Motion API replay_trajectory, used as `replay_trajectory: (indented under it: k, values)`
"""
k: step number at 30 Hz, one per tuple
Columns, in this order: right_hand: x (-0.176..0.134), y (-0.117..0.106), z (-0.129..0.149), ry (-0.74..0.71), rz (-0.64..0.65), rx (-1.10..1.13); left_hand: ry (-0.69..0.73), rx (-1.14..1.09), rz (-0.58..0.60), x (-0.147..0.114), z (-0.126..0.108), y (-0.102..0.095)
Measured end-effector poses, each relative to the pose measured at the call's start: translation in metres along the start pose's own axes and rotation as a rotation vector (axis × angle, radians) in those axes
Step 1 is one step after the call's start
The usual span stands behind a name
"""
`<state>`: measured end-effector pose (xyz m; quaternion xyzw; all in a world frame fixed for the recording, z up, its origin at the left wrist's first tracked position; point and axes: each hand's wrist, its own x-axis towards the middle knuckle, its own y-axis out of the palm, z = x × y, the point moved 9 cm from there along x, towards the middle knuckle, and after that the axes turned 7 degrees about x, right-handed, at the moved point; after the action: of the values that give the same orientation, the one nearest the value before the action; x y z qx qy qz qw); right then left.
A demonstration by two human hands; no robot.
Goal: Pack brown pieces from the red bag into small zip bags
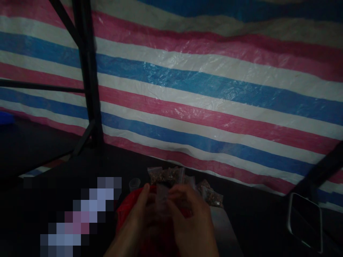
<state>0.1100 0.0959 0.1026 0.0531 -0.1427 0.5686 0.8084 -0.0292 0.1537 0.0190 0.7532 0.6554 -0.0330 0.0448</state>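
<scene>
Thumb-and-fingertip pinch, R hand [193, 210] closed on small clear bag [162, 197], L hand [139, 207] thumb up beside it, can't tell its grip from my end, both wrists angled fwd over red plastic [129, 202], filled bags [174, 175] beyond, clear cup [134, 184] nr L thumb.

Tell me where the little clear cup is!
In the head view, the clear cup is below and left of centre, just left of the filled zip bags, beyond the red plastic bag.
</scene>
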Motion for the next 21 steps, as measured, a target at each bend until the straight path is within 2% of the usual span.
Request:
replay_trajectory:
  k: [3, 7, 11, 14, 16, 21]
  values:
    - [-0.001, 0.005, 0.002, -0.009, 0.126, -0.050, -0.087, -0.159, 0.122, 0.001, 0.007, 0.008]
    - [-0.003, -0.003, -0.003, 0.006, 0.225, -0.158, -0.041, -0.142, 0.084, 0.002, -0.002, 0.001]
    - [-0.001, -0.026, 0.000, -0.051, 0.173, -0.203, 0.145, 0.004, -0.023, 0.003, -0.020, -0.011]
    - [0.001, -0.038, 0.003, -0.083, 0.110, -0.242, 0.210, 0.074, 0.005, 0.002, -0.021, -0.008]
    - [0.001, -0.035, 0.001, -0.084, 0.119, -0.254, 0.235, 0.127, 0.047, 0.000, -0.020, -0.003]
    - [-0.003, -0.016, -0.002, -0.100, 0.153, -0.181, 0.274, 0.263, 0.066, -0.004, -0.024, 0.000]
